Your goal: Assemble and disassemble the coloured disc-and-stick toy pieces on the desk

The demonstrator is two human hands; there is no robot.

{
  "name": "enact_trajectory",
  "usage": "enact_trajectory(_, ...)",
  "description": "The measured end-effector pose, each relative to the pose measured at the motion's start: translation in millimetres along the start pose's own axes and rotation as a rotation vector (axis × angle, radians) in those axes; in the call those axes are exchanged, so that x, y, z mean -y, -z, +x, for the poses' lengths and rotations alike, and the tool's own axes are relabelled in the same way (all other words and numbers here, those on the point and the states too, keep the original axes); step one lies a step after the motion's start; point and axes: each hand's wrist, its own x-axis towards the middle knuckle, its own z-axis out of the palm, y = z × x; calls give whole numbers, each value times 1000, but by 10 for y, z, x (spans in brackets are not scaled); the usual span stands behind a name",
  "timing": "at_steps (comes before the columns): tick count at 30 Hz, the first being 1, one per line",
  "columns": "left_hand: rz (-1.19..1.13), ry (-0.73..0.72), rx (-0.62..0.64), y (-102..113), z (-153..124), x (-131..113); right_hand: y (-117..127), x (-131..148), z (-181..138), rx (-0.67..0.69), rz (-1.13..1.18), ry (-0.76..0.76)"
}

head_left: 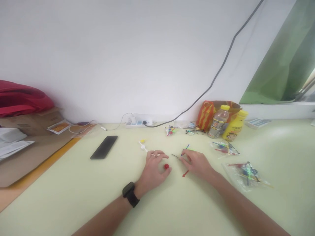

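My left hand (pixel 154 168) rests on the pale green table (pixel 73 196), fingers curled, with a small red ball (pixel 166 166) pinched at its thumb. A black watch (pixel 130 194) is on that wrist. My right hand (pixel 197 163) lies just to the right, its fingertips pinched on a thin dark stick (pixel 175 156). A red stick piece (pixel 185 173) lies under that hand, and blue and green pieces (pixel 186 148) show just beyond its fingers. A white and yellow connector (pixel 142 144) lies beyond my left hand.
A black phone (pixel 104 147) lies to the left. Plastic bags of coloured sticks (pixel 246 173) sit at the right. Two bottles (pixel 227 126), an orange bag (pixel 206 114), glasses (pixel 194 132) and a power strip (pixel 139 122) stand by the wall. Cardboard and papers (pixel 22 131) are at far left.
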Motion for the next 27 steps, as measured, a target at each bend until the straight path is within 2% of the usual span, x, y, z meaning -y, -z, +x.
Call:
enact_trajectory(3, -42, 39, -29, 30, 33, 65, -40, 53, -27, 65, 34, 80)
enact_trajectory(6, -92, 73, -48, 30, 58, 123, -42, 104, -52, 110, 59, 91)
enact_trajectory(15, -135, 101, -34, -70, 60, 221, -36, 96, -38, 100, 29, 84)
enact_trajectory(23, -148, 139, -3, -106, 66, 282, -74, 95, -53, -32, 90, 149)
enact_trajectory(27, -233, 173, -6, -74, 73, 220, -53, 147, -53, -79, 176, 95)
